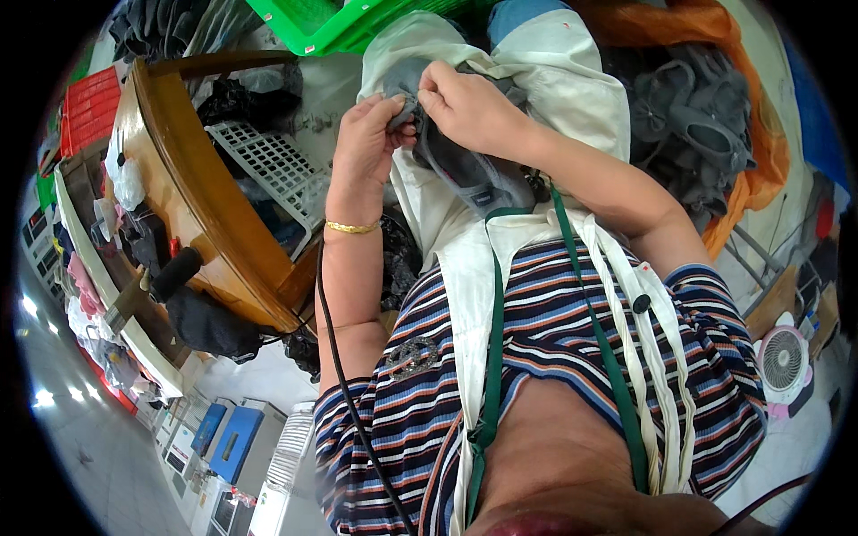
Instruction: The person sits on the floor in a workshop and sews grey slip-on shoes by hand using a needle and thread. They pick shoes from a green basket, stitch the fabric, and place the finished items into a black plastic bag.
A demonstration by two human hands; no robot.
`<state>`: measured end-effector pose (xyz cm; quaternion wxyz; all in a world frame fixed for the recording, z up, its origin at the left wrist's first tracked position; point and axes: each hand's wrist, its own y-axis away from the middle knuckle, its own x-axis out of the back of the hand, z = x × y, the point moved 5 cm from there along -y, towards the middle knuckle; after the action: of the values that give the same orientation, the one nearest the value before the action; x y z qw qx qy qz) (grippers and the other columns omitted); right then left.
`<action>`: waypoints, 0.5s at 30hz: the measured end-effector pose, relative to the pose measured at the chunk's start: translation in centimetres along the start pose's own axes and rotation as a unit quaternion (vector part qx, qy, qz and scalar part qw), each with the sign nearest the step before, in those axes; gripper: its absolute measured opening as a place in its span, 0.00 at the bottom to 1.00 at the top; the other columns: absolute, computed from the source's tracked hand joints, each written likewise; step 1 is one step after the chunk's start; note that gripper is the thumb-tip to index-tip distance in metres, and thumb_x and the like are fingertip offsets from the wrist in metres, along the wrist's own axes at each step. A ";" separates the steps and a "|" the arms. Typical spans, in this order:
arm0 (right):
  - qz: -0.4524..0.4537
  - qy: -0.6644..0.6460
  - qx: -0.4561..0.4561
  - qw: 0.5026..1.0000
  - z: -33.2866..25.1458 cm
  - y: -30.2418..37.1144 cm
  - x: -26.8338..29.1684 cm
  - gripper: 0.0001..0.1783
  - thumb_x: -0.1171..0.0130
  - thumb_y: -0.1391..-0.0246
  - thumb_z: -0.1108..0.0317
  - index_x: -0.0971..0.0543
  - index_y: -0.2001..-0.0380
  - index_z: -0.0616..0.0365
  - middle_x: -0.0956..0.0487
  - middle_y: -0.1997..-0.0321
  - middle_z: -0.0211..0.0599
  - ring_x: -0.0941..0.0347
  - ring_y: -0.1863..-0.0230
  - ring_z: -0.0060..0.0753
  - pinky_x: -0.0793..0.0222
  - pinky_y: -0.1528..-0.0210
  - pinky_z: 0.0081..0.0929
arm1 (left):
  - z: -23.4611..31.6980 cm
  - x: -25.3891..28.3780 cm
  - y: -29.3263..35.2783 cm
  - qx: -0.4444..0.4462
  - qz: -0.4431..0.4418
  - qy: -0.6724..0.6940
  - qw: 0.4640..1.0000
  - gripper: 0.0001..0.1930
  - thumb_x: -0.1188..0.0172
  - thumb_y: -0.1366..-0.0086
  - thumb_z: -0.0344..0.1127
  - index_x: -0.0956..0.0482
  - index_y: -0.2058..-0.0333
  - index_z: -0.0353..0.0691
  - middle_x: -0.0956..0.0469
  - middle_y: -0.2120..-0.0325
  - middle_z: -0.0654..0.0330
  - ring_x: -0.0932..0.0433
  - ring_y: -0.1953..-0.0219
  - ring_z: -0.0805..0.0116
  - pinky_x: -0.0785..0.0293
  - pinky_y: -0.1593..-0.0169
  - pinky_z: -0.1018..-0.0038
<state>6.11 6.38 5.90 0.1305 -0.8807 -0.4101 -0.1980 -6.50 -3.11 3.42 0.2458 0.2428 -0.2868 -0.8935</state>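
Observation:
A grey fabric piece [478, 179], which looks like a shoe upper, lies across my lap on a white apron [572, 80]. Its far end is gripped by my left hand [368, 134], with thumb and fingers pressed together on the cloth. Close beside it, my right hand [465, 105] pinches the same edge, fingertips bent down onto the fabric. Whether a small tool or thread sits between the fingertips cannot be made out. The near end of the piece, with a dark opening and a small label, hangs toward my waist.
To the right, an orange sack [773, 170] holds a heap of similar grey pieces [706, 125]. A green plastic basket [331, 31] stands ahead. On the left are a wooden table [179, 179] and a white perforated crate [268, 156]. A small fan [784, 359] stands at the right.

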 end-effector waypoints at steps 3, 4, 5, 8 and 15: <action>-0.036 -0.025 -0.050 0.998 0.0 -0.9 0.0 0.10 0.49 0.37 0.65 0.31 0.60 0.61 0.22 0.74 0.51 0.24 0.71 0.56 0.30 0.67 0.43 | 0.1 -0.2 0.0 -0.018 -0.008 -0.008 1.000 0.06 0.39 0.36 0.33 0.24 0.70 0.38 0.22 0.77 0.63 0.24 0.80 0.76 0.24 0.76 0.79; -0.084 -0.037 -0.088 0.992 0.4 -1.0 0.0 0.10 0.49 0.37 0.64 0.30 0.60 0.61 0.22 0.74 0.50 0.24 0.71 0.54 0.30 0.67 0.42 | 0.0 -0.3 0.0 -0.028 -0.005 -0.011 1.000 0.06 0.39 0.36 0.33 0.24 0.69 0.37 0.22 0.77 0.63 0.24 0.81 0.76 0.25 0.76 0.79; -0.130 -0.051 -0.125 0.982 0.6 -1.0 -0.1 0.10 0.48 0.37 0.64 0.29 0.60 0.60 0.21 0.74 0.49 0.24 0.71 0.52 0.30 0.66 0.41 | 0.0 -0.3 0.1 -0.037 -0.004 -0.014 0.999 0.06 0.38 0.36 0.33 0.23 0.69 0.37 0.22 0.77 0.63 0.24 0.81 0.76 0.25 0.76 0.80; -0.098 0.054 -0.003 0.994 -0.4 -1.5 1.4 0.09 0.46 0.38 0.64 0.26 0.62 0.58 0.21 0.70 0.43 0.24 0.69 0.48 0.29 0.65 0.36 | 0.0 -0.4 0.0 -0.063 0.004 -0.018 0.998 0.06 0.37 0.37 0.32 0.22 0.71 0.37 0.21 0.77 0.64 0.25 0.82 0.77 0.28 0.77 0.82; 0.000 0.023 0.081 0.996 -0.4 -1.8 0.5 0.08 0.44 0.41 0.64 0.24 0.66 0.56 0.24 0.67 0.38 0.25 0.63 0.46 0.30 0.62 0.36 | 0.0 -0.4 -0.4 -0.070 0.018 -0.047 0.996 0.05 0.36 0.38 0.31 0.20 0.70 0.36 0.20 0.76 0.64 0.26 0.82 0.78 0.29 0.76 0.83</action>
<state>4.94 7.72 6.62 0.2106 -0.8626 -0.4215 -0.1841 -6.31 -2.63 3.29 0.2643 0.1773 -0.2395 -0.9172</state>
